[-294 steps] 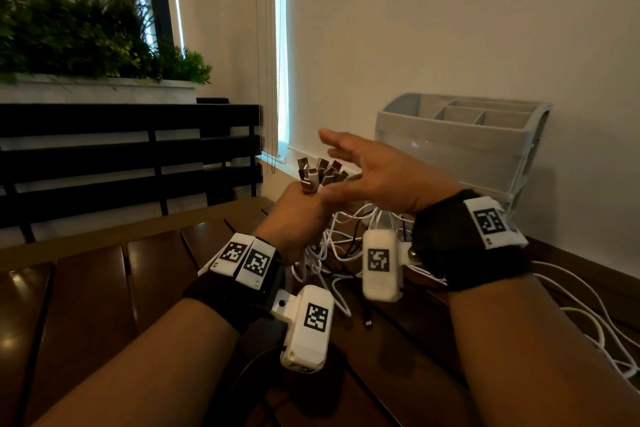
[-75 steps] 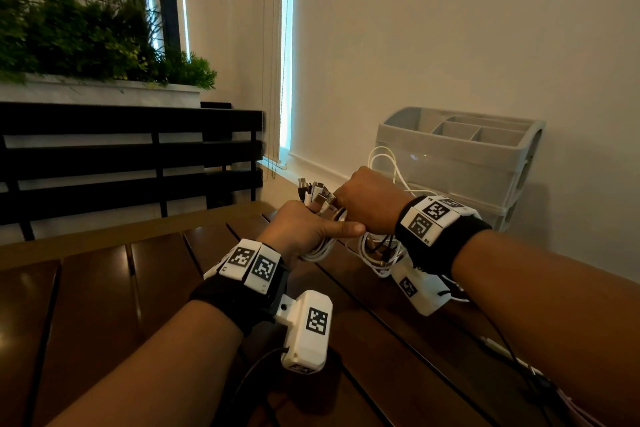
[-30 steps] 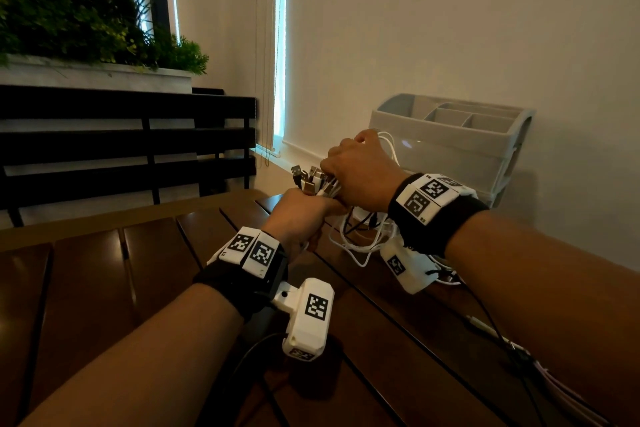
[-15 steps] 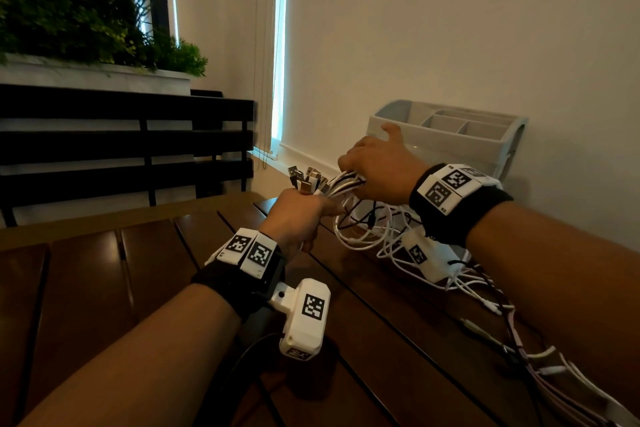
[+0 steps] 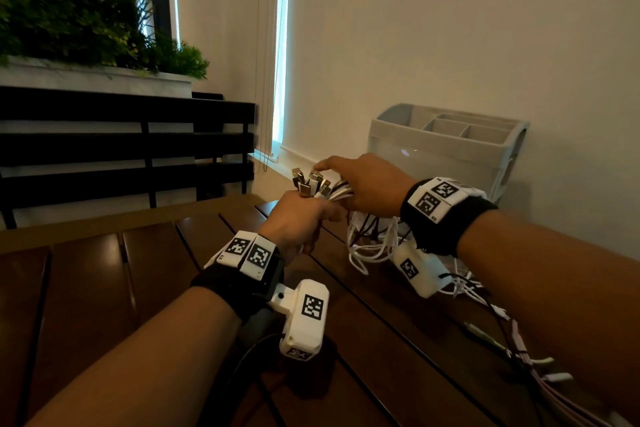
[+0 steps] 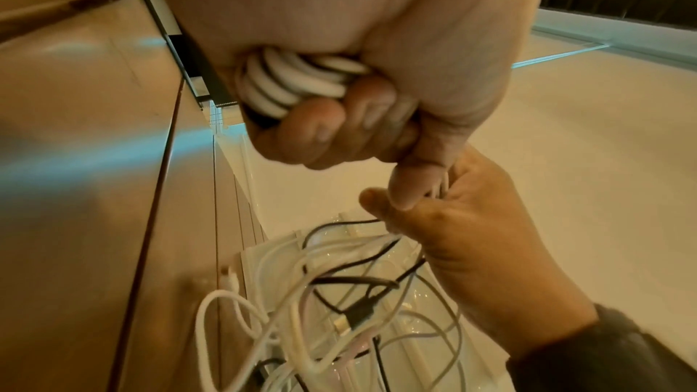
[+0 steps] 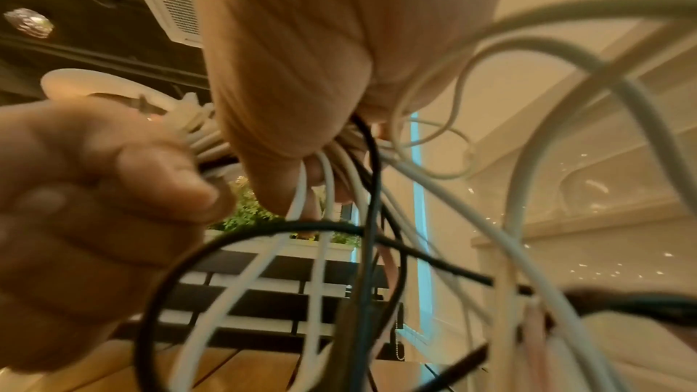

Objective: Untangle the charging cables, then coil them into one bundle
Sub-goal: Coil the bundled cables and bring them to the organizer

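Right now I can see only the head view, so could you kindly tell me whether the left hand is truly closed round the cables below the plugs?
Observer: Yes; the left wrist view shows the left hand with fingers curled tight round the white cables.
Operator: Thank you. Does the right hand hold anything underneath?
Observer: Yes; the right hand grips several strands right beside the left hand.
Operator: Is the slack below untangled?
Observer: No; a black plug hangs among crossed white loops.
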Motion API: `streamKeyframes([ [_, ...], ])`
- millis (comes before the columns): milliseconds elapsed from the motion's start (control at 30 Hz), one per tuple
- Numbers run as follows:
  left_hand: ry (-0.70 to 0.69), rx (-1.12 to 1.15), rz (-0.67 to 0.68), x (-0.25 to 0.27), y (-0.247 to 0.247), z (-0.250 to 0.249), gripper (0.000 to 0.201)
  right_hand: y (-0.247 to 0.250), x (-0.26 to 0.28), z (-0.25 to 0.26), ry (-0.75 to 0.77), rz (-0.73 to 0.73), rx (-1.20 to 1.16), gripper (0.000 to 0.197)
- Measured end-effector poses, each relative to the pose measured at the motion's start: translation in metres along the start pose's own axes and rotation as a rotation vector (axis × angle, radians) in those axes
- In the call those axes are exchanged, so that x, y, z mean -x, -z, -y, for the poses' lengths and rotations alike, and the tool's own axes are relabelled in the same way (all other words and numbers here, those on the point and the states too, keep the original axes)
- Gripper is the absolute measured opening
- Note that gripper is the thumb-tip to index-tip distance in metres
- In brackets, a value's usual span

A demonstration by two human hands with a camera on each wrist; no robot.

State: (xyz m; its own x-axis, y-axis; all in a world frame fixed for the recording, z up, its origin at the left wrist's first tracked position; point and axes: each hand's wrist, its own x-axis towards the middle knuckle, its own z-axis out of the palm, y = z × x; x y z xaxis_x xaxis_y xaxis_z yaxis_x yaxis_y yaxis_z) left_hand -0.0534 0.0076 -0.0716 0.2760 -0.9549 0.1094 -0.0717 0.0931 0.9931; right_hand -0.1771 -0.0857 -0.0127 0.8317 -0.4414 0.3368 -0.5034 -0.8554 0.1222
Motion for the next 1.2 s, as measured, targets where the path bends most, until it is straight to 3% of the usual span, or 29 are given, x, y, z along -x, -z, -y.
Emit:
streamKeyframes([
  [133,-0.003,0.034,-0.016,-0.001,0.002,0.0,0.032,0.01,-0.008,-0.012,0.034,-0.013,0.41,0.02],
  [233,0.0,0.08,-0.035,-0.002,0.007,-0.001,0.033,0.021,-0.014,-0.024,-0.046,-0.094,0.586,0.013],
  [333,-0.004,0.092,-0.055,-0.004,0.009,0.0,0.029,0.028,-0.018,-0.033,-0.096,-0.374,0.639,0.014],
  [367,-0.005,0.086,-0.068,-0.006,0.01,0.002,0.03,0.028,-0.018,-0.033,-0.123,-0.342,0.602,0.018],
  [400,0.0,0.076,-0.082,-0.007,0.011,0.004,0.03,0.024,-0.018,-0.033,-0.171,-0.22,0.536,0.026],
  [467,0.026,0.047,-0.112,-0.01,0.013,0.007,0.028,0.011,-0.015,-0.034,-0.26,0.11,0.294,0.059],
  [500,0.039,0.032,-0.126,-0.011,0.014,0.008,0.028,0.007,-0.012,-0.034,-0.278,0.208,0.14,0.077],
  [567,0.05,0.026,-0.142,-0.012,0.015,0.008,0.032,0.007,-0.005,-0.034,-0.26,0.23,-0.107,0.102],
  [600,0.05,0.033,-0.142,-0.012,0.015,0.007,0.034,0.011,-0.003,-0.034,-0.253,0.176,-0.191,0.105],
  [733,0.027,0.094,-0.149,-0.01,0.014,0.006,0.035,0.032,0.001,-0.027,-0.367,-0.17,-0.327,0.083],
  [800,0.012,0.119,-0.132,-0.01,0.014,0.008,0.039,0.033,0.004,-0.023,-0.457,-0.041,-0.258,0.08],
  [900,0.01,0.132,-0.11,-0.01,0.012,0.008,0.053,0.025,0.011,-0.01,-0.509,0.351,-0.172,0.068],
  [967,0.02,0.13,-0.113,-0.01,0.012,0.007,0.055,0.017,0.01,-0.008,-0.48,0.422,-0.065,0.047],
  [1067,0.037,0.134,-0.136,-0.01,0.014,0.009,0.041,0.019,0.003,-0.02,-0.543,0.274,-0.05,0.016],
  [1167,0.046,0.111,-0.143,-0.009,0.014,0.008,0.027,0.037,-0.003,-0.03,-0.567,-0.108,-0.023,0.011],
  [1200,0.049,0.105,-0.145,-0.009,0.013,0.008,0.028,0.041,-0.005,-0.031,-0.533,-0.173,0.01,0.012],
])
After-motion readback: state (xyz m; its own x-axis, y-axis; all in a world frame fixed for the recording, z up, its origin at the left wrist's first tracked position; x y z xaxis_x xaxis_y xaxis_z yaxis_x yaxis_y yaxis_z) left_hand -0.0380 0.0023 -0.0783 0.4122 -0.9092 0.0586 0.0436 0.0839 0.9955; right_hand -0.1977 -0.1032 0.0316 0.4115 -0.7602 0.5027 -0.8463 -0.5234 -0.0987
